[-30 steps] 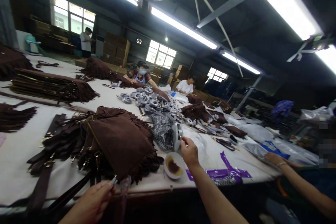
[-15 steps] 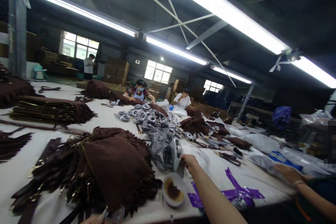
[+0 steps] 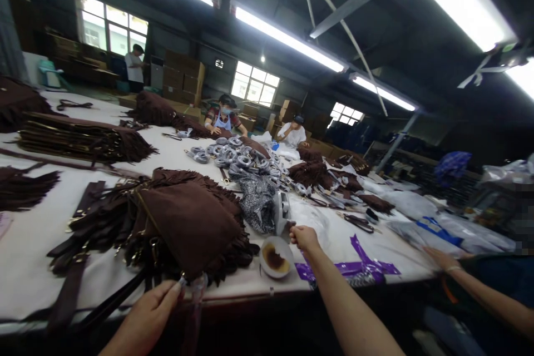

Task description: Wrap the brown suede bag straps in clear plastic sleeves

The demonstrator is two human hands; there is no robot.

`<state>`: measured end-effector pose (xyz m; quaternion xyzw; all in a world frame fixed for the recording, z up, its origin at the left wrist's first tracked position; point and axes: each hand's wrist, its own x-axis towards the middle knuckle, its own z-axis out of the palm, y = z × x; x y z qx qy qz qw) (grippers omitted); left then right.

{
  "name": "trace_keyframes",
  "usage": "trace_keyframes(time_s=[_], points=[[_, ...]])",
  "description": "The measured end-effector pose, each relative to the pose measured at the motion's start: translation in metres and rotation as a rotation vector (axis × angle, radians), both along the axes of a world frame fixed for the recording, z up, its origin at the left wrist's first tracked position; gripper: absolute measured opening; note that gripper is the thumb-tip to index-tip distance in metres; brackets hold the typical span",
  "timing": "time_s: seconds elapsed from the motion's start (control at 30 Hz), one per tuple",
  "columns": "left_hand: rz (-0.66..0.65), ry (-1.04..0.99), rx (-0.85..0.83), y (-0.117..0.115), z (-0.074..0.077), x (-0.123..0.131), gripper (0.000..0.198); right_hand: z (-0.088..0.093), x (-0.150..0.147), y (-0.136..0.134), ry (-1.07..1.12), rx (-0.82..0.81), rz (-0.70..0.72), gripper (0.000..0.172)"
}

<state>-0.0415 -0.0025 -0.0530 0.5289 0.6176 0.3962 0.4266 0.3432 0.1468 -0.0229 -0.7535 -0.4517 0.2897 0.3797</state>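
Note:
A brown fringed bag (image 3: pixel 192 222) lies on top of a heap of dark straps and fringe with gold-coloured metal fittings. At its near corner my left hand (image 3: pixel 146 314) pinches a small shiny piece; thin clear plastic (image 3: pixel 198 292) hangs beside it. My right hand (image 3: pixel 305 238) is closed at the near side of a white tape dispenser (image 3: pixel 283 206). What those fingers grip is too small to make out. Just below and left of that hand stands a white bowl (image 3: pixel 275 257) with brown contents. Against the dispenser rests a black-and-white patterned cloth or bag (image 3: pixel 259 208).
Grey wrapped rings (image 3: pixel 242 156) are heaped mid-table, with more brown bags (image 3: pixel 311 172) behind. A flat bag stack (image 3: pixel 79 139) lies left. Purple plastic (image 3: pixel 361 267) lies near the front edge. A co-worker's hand (image 3: pixel 442 258) is at right; other people work across the table.
The view has tilted downward, so the table shows higher in the picture. My left hand, barely visible before, is now fully in view at the bag's corner. My right hand stays by the dispenser.

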Motion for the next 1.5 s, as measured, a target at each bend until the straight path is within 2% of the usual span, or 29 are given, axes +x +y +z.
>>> trace_keyframes(time_s=[0.1,0.17,0.27,0.37,0.47,0.53,0.63,0.73,0.93,1.03,1.17,1.33,1.5], points=[[-0.055,0.244,0.1,-0.006,0.008,-0.003,0.035,0.009,0.009,0.002,-0.117,-0.032,0.029,0.013],[-0.044,0.345,0.158,-0.011,0.011,-0.003,0.034,0.015,0.012,-0.004,-0.193,-0.046,0.069,0.019],[-0.028,0.431,0.247,-0.016,0.011,0.0,0.034,0.019,-0.001,-0.019,-0.251,-0.022,0.177,0.023],[-0.009,0.514,0.345,-0.018,0.009,0.004,0.034,0.022,-0.048,-0.048,-0.103,0.044,0.395,0.028],[0.017,0.619,0.377,-0.02,0.006,0.006,0.031,0.028,-0.122,-0.089,0.176,0.023,0.726,0.033],[0.031,0.679,0.385,-0.022,0.004,0.006,0.029,0.031,-0.173,-0.114,0.243,-0.055,0.837,0.031],[0.043,0.766,0.403,-0.026,0.0,0.005,0.029,0.028,-0.229,-0.132,0.283,-0.131,0.834,0.029],[0.066,0.854,0.413,-0.027,-0.005,0.002,0.03,0.019,-0.256,-0.129,0.294,-0.148,0.744,0.028],[0.054,0.967,0.46,-0.027,-0.013,-0.005,0.029,0.01,-0.267,-0.118,0.1,-0.176,0.683,0.028],[0.064,0.99,0.537,-0.027,-0.021,-0.008,0.025,0.009,-0.268,-0.119,0.063,-0.194,0.655,0.028],[0.015,1.044,0.629,-0.027,-0.027,-0.011,0.035,0.007,-0.268,-0.118,0.063,-0.211,0.64,0.027],[-0.03,0.919,0.485,-0.025,-0.019,-0.01,0.024,-0.005,-0.26,-0.122,0.188,-0.227,0.713,0.023],[-0.084,0.601,0.278,-0.02,-0.008,-0.009,0.027,-0.025,-0.25,-0.129,0.202,-0.187,0.697,0.026]])
